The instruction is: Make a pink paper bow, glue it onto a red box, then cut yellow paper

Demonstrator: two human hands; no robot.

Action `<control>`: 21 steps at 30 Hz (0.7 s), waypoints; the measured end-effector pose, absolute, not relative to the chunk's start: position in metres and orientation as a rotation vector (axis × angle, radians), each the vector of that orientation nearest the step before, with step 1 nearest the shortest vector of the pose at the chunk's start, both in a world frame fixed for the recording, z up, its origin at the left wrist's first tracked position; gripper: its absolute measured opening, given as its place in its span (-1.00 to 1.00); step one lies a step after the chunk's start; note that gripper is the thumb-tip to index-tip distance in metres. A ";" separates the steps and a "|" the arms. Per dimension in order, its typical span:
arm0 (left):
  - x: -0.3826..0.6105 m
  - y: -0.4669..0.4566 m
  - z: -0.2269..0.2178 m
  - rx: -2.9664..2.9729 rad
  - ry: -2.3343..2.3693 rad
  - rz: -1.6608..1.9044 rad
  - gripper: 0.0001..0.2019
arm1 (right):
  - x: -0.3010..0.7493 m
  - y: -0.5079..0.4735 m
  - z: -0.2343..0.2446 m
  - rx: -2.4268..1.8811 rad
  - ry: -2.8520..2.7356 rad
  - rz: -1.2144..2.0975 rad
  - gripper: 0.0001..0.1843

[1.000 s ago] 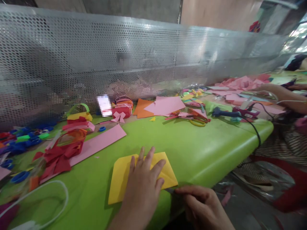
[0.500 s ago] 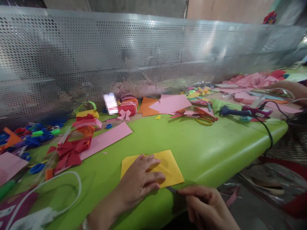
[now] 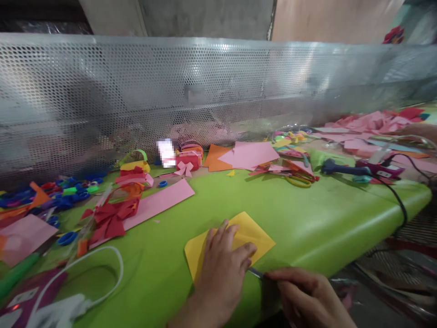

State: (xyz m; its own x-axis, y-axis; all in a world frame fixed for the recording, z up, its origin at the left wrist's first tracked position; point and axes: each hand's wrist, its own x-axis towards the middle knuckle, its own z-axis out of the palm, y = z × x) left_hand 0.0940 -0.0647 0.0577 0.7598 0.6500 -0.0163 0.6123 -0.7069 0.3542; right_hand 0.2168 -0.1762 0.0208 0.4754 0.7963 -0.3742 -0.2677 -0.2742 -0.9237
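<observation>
A yellow sheet of paper (image 3: pixel 254 232) lies folded on the green table (image 3: pixel 300 214) near its front edge. My left hand (image 3: pixel 223 269) rests flat on the sheet, fingers stretched out and pressing it down. My right hand (image 3: pixel 307 296) is closed round a thin metal blade (image 3: pixel 256 273), whose tip meets the near edge of the yellow paper beside my left fingers. Most of the blade's handle is hidden inside my fist.
Pink paper strip (image 3: pixel 160 202), red paper bows (image 3: pixel 111 218), blue rings (image 3: pixel 68 196), a white cable (image 3: pixel 102 273) lie left. Pink and orange sheets (image 3: pixel 246 155), scissors (image 3: pixel 297 177) and a glue gun (image 3: pixel 351 169) with black cord sit behind and right. A perforated metal screen (image 3: pixel 218 91) walls the back.
The view has shifted so the paper sits further right. The yellow sheet has turned a little under my left hand. My right hand stays at its near edge with the blade.
</observation>
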 end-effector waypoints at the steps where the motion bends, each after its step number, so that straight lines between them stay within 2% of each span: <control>1: 0.095 -0.065 0.059 2.650 0.930 0.130 -0.71 | 0.219 -0.177 0.022 -1.518 -0.487 1.094 -0.73; 5: 0.074 -0.053 0.065 2.746 0.636 0.090 -0.55 | 0.220 -0.177 0.025 -1.503 -0.492 1.103 -0.73; 11: 0.037 -0.035 0.065 2.843 0.447 0.050 -0.65 | 0.222 -0.178 0.022 -1.552 -0.515 1.123 -0.74; 21: 0.039 -0.034 0.060 2.750 0.419 -0.067 -0.62 | 0.217 -0.179 0.028 -1.582 -0.545 1.217 -0.72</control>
